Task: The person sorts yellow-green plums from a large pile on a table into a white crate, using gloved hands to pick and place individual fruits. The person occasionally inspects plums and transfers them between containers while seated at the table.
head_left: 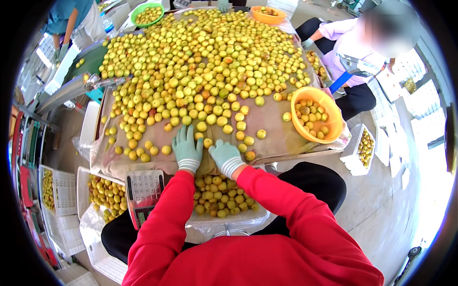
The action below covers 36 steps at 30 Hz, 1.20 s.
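Observation:
Small round yellow-green fruits (191,71), some blushed reddish brown, spread thickly over a cloth-covered table (286,143). My left hand (187,148), in a pale green glove with a striped cuff, lies flat near the table's front edge, fingers apart and holding nothing, their tips just short of the pile. Beside it my right hand (226,156), gloved alike, has its fingers curled down next to a loose fruit (207,143). What is under those fingers is hidden. Below both hands, between my knees, a lined crate (243,220) holds more fruits.
An orange basin (336,125) part full of fruit stands at the table's right. Left of my arm is a calculator-like keypad scale (144,186), beside a white crate (86,233) of fruit. Co-workers sit right (350,45) and stand far left (71,19). A metal chute (67,93) meets the table's left.

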Motion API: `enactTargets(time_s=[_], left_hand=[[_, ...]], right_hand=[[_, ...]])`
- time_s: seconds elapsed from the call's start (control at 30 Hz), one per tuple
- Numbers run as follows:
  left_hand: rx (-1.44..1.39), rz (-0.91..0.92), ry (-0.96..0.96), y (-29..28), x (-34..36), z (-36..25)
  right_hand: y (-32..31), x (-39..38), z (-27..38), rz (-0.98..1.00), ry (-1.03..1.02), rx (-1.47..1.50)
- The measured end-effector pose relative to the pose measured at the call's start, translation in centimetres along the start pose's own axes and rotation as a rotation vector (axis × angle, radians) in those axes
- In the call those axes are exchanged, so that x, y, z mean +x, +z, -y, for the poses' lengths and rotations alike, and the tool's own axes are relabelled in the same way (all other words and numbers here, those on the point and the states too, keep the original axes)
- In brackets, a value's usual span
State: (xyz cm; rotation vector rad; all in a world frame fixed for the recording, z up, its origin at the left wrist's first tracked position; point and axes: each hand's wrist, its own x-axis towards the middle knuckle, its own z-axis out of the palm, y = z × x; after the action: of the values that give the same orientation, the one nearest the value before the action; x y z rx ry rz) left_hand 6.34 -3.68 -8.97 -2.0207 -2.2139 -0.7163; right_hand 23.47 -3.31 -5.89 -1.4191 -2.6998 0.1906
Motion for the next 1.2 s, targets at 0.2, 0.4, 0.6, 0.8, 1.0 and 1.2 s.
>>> enactTargets(time_s=[0.2,0.4,0.6,0.8,1.0,1.2], left_hand=[[-0.018,-0.014,0.006,-0.7,0.0,-0.4],[-0.039,-0.004,-0.002,-0.6,0.0,-0.4],[-0.021,0.005,-0.008,-0.7,-0.1,-0.1],[-0.062,0.016,0.011,-0.7,0.5,-1.0],[-0.091,0.006,-0.018,-0.6,0.0,-0.1],[-0.115,0.03,-0.038,-1.5,0.0,-0.2]], right_hand=[[-5.6,-0.9,-7.3,-0.26,0.349,0.229],[-11.8,-2.6,-22.3,-0.793,0.511,-0.154],[-7.5,3.5,-21.7,-0.452,0.406,0.188],[-0.9,9.4,-17.0,-0.266,0.466,-0.046],[-1.2,6.3,-5.3,-0.418,0.071,0.071],[-5.2,9.6,-15.6,-0.584,0.295,0.025]])
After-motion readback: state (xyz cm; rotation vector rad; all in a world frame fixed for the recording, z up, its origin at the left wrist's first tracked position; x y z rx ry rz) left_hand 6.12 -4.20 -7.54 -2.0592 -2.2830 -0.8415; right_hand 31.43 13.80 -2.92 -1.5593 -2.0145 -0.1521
